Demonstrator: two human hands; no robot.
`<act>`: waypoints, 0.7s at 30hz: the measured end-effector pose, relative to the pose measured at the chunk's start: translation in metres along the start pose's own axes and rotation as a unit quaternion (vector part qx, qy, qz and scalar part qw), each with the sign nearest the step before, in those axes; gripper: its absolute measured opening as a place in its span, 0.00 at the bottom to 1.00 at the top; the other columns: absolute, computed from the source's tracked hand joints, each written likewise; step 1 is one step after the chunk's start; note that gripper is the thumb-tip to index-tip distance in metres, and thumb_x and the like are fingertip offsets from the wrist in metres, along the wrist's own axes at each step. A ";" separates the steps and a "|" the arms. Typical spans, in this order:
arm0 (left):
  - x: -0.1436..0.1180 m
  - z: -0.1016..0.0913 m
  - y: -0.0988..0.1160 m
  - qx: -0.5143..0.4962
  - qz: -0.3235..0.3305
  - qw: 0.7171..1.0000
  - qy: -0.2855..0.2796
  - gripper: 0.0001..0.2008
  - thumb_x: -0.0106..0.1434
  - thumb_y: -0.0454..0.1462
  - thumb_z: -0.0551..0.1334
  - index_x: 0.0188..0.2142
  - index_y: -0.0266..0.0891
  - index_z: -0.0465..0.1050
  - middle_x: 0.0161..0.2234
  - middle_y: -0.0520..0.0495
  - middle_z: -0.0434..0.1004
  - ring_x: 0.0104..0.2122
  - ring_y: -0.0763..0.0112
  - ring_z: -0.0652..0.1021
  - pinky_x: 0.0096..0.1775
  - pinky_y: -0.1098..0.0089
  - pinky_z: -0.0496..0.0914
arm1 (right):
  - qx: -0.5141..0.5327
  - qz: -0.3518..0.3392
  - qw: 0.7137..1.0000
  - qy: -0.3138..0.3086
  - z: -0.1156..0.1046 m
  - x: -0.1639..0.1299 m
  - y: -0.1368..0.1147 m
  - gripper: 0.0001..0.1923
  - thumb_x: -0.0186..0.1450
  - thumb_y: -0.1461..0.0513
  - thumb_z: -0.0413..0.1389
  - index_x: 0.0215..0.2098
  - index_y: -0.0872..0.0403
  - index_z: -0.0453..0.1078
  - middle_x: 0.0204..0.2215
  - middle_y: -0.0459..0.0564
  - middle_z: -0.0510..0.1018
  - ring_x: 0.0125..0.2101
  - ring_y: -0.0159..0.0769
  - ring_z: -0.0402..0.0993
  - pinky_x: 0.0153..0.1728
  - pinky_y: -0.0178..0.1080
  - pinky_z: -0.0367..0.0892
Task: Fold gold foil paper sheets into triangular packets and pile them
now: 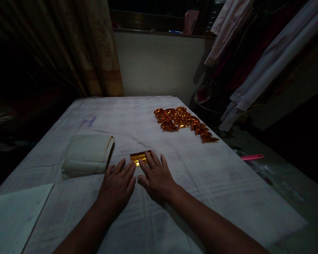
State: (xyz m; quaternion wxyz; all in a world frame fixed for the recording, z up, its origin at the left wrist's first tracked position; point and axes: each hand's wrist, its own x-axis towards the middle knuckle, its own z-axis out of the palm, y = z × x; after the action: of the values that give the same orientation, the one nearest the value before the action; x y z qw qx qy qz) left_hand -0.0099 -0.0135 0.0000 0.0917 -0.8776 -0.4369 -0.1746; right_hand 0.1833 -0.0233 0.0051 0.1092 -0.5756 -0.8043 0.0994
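Note:
A small rectangle of shiny gold foil paper (140, 157) lies on the pale checked cloth (145, 225) covering the table. My right hand (157, 173) rests over its right part, fingers stretched out and touching it. On the near left edge of the foil are the fingertips of my left hand (118, 183), which lies flat with the fingers extended. Neither hand grips anything. Beside my left hand sits a stack of paper in a pale wrapper (84, 155). Farther back to the right is a cluster of several folded gold foil pieces (176, 118).
A printed white sheet (14, 215) lies at the near left. Behind the table are a wall (159, 63) and a curtain (95, 49). Clothes (270, 63) hang at the right, and a pink handle (252, 157) shows beyond the table's right edge.

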 end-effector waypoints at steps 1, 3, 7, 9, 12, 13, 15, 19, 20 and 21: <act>0.000 0.000 0.000 0.000 0.000 1.000 -0.001 0.21 0.71 0.38 0.51 0.58 0.40 0.74 0.56 0.42 0.78 0.59 0.49 0.72 0.56 0.48 0.62 | 0.000 0.019 1.000 -0.002 -0.001 -0.001 0.000 0.31 0.74 0.46 0.47 0.70 0.50 0.58 0.73 0.61 0.47 0.72 0.54 0.39 0.67 0.66 0.37; -0.001 0.001 0.000 0.002 0.004 1.000 -0.002 0.21 0.71 0.38 0.50 0.58 0.39 0.73 0.57 0.42 0.78 0.59 0.48 0.73 0.55 0.48 0.62 | -0.003 0.056 0.998 -0.001 -0.002 -0.003 0.000 0.31 0.74 0.45 0.47 0.70 0.49 0.58 0.73 0.61 0.47 0.72 0.55 0.39 0.67 0.66 0.37; -0.002 0.002 -0.002 0.001 0.003 1.000 -0.006 0.21 0.71 0.38 0.51 0.58 0.39 0.73 0.57 0.42 0.77 0.59 0.47 0.73 0.55 0.47 0.63 | -0.012 0.115 0.993 0.005 -0.004 -0.008 0.002 0.30 0.74 0.46 0.47 0.70 0.47 0.59 0.72 0.61 0.48 0.72 0.55 0.39 0.66 0.66 0.36; -0.003 0.002 -0.003 -0.006 -0.003 1.000 -0.005 0.21 0.70 0.38 0.52 0.59 0.42 0.73 0.58 0.43 0.77 0.59 0.47 0.72 0.55 0.47 0.63 | -0.013 0.129 0.992 0.003 -0.004 -0.009 0.003 0.31 0.74 0.45 0.46 0.69 0.48 0.59 0.72 0.62 0.49 0.72 0.55 0.39 0.66 0.66 0.36; -0.003 0.002 -0.003 -0.014 -0.005 1.000 -0.006 0.20 0.70 0.38 0.53 0.58 0.43 0.73 0.58 0.44 0.77 0.60 0.48 0.72 0.54 0.48 0.63 | -0.012 0.141 0.990 -0.001 -0.004 -0.010 0.005 0.32 0.74 0.45 0.46 0.70 0.50 0.58 0.72 0.63 0.48 0.72 0.56 0.39 0.66 0.66 0.37; -0.002 0.002 -0.003 -0.013 -0.003 1.000 -0.008 0.20 0.70 0.38 0.53 0.58 0.43 0.73 0.58 0.44 0.77 0.60 0.47 0.72 0.54 0.48 0.63 | -0.011 0.145 0.989 -0.002 -0.004 -0.011 0.006 0.32 0.74 0.45 0.46 0.71 0.50 0.57 0.72 0.63 0.48 0.72 0.56 0.38 0.66 0.66 0.38; -0.002 0.002 -0.002 -0.012 0.001 1.000 -0.010 0.19 0.71 0.37 0.54 0.58 0.43 0.73 0.58 0.44 0.77 0.59 0.48 0.71 0.54 0.49 0.63 | -0.012 0.149 0.989 -0.003 -0.004 -0.011 0.006 0.33 0.74 0.45 0.46 0.71 0.50 0.56 0.72 0.63 0.48 0.72 0.57 0.39 0.66 0.66 0.38; -0.002 0.000 -0.001 -0.013 0.011 1.000 0.000 0.18 0.70 0.36 0.54 0.57 0.44 0.74 0.56 0.44 0.78 0.58 0.51 0.73 0.56 0.49 0.62 | -0.015 0.145 0.989 -0.003 -0.005 -0.012 0.007 0.33 0.73 0.45 0.47 0.71 0.51 0.56 0.72 0.64 0.49 0.72 0.58 0.40 0.66 0.66 0.39; -0.002 0.000 0.000 -0.014 0.013 1.000 0.003 0.18 0.70 0.36 0.54 0.56 0.44 0.74 0.56 0.44 0.78 0.58 0.51 0.73 0.56 0.49 0.62 | -0.015 0.143 0.990 -0.002 -0.005 -0.012 0.008 0.34 0.73 0.45 0.47 0.71 0.51 0.56 0.72 0.64 0.49 0.72 0.58 0.40 0.66 0.65 0.40; -0.002 0.000 0.000 -0.016 0.015 1.000 0.007 0.18 0.70 0.36 0.54 0.56 0.44 0.75 0.56 0.43 0.78 0.58 0.51 0.73 0.57 0.49 0.61 | -0.016 0.141 0.990 -0.001 -0.005 -0.012 0.008 0.33 0.73 0.45 0.47 0.71 0.51 0.56 0.72 0.64 0.49 0.72 0.58 0.40 0.66 0.65 0.40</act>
State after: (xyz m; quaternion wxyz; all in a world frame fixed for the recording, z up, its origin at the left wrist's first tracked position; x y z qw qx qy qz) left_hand -0.0108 -0.0150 -0.0010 0.0836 -0.8841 -0.4201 -0.1866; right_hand 0.1959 -0.0323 0.0066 0.0846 -0.6846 -0.7168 0.1015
